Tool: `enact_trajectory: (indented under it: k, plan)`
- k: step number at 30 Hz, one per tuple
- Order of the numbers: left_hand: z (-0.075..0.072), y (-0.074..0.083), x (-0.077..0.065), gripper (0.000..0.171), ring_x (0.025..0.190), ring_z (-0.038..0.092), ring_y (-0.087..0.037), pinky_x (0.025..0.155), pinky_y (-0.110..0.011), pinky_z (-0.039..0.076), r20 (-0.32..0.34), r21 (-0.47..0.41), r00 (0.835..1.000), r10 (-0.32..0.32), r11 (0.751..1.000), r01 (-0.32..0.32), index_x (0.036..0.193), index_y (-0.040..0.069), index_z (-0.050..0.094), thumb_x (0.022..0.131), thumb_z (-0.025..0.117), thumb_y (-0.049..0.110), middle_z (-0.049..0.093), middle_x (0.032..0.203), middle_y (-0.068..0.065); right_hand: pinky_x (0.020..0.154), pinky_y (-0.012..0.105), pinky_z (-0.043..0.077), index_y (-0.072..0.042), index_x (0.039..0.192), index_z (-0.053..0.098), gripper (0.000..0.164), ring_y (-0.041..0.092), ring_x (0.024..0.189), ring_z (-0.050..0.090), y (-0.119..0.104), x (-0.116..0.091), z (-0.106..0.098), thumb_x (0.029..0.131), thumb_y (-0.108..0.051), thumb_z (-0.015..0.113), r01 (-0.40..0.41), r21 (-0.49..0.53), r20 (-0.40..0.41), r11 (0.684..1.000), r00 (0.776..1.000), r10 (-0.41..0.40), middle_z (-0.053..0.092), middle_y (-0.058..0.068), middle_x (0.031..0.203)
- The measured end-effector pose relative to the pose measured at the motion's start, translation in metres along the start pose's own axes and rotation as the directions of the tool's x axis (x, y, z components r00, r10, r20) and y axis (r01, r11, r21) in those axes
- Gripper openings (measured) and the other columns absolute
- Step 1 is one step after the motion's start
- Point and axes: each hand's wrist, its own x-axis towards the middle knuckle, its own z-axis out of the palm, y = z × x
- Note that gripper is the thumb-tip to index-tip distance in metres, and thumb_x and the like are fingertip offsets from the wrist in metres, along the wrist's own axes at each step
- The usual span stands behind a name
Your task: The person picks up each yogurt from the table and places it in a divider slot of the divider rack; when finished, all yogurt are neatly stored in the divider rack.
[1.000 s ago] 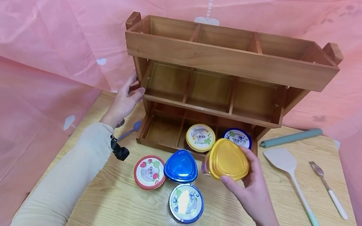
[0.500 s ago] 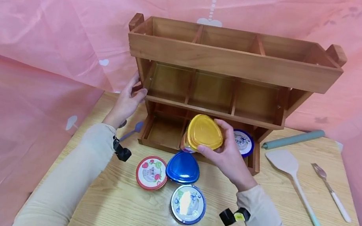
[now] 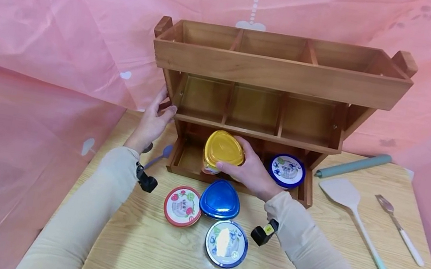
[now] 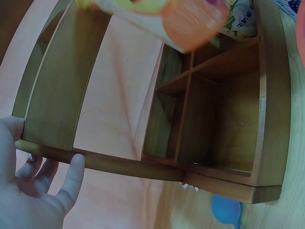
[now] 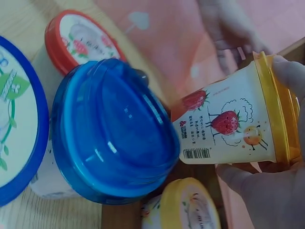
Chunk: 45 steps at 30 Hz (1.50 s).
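My right hand grips a yogurt tub with a yellow three-cornered lid, over the left compartment of the wooden rack's bottom tier. Strawberries are printed on its side in the right wrist view. My left hand holds the rack's left side board, thumb in front. In the bottom tier, a blue-rimmed round tub sits at the right. A yellow-rimmed round tub shows in the right wrist view, hidden by my right hand in the head view. Before the rack stands a tub with a blue three-cornered lid.
A red-rimmed tub and another blue-rimmed tub stand on the table nearby. To the right lie a green rolling pin, a spatula and a fork. A blue spoon lies left of the rack.
My right hand has carried the yellow-lidded tub leftward, from in front of the rack's right part to its left bottom compartment. My left hand has stayed on the rack's side.
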Motion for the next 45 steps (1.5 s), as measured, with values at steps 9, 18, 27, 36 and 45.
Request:
enact_trajectory:
  k: [9,18,27,36,45]
  plan:
    - [0.001,-0.002,0.001,0.067,0.133,0.046,-0.031,0.103,-0.056,0.047,0.008,-0.009,1.0,0.023,1.0,-0.023,0.158,0.032,0.021,0.101,0.049,0.01,0.03,0.158,-0.008,0.107,0.045,0.046,-0.016,0.152,0.023,0.095,0.029,0.119,0.055,0.003,0.025,0.012,0.08,-0.042,0.08,-0.075,-0.05,0.002,0.996,0.997,0.075,0.052,0.011,0.133]
    - [0.002,0.017,-0.007,0.068,0.137,0.042,-0.033,0.107,-0.055,0.044,0.024,-0.016,0.999,-0.038,0.999,0.038,0.16,0.02,0.016,0.101,0.049,0.007,0.024,0.161,-0.011,0.108,0.045,0.045,-0.018,0.148,0.025,0.087,0.029,0.12,0.053,0.001,0.053,0.023,0.082,-0.035,0.08,-0.03,-0.053,0.03,0.998,0.999,0.032,0.051,0.009,0.131]
    - [0.002,0.01,-0.006,0.068,0.135,0.045,-0.032,0.105,-0.052,0.047,0.012,-0.001,0.999,-0.031,1.0,0.031,0.159,0.023,0.017,0.101,0.05,0.01,0.026,0.16,-0.011,0.103,0.041,0.048,-0.013,0.142,0.034,0.083,0.027,0.113,0.055,0.001,0.078,0.037,0.078,-0.031,0.083,-0.04,-0.191,0.051,0.981,0.997,0.051,0.054,0.01,0.126]
    - [-0.002,-0.003,0.001,0.067,0.133,0.047,-0.029,0.104,-0.05,0.049,-0.005,0.009,1.0,-0.004,1.0,0.004,0.159,0.025,0.018,0.101,0.051,0.012,0.027,0.16,-0.008,0.102,0.039,0.048,-0.007,0.139,0.036,0.083,0.028,0.109,0.055,-0.001,0.091,0.044,0.076,-0.033,0.084,-0.108,-0.338,0.067,0.935,0.988,0.138,0.055,0.013,0.123]
    - [0.0,0.016,-0.007,0.068,0.137,0.043,-0.033,0.107,-0.056,0.044,0.028,-0.001,0.999,-0.027,1.0,0.027,0.159,0.022,0.017,0.101,0.05,0.01,0.025,0.16,-0.011,0.104,0.039,0.048,-0.006,0.14,0.035,0.085,0.028,0.11,0.055,0.001,0.099,0.046,0.077,-0.035,0.083,-0.095,-0.388,0.076,0.917,0.988,0.135,0.054,0.014,0.124]
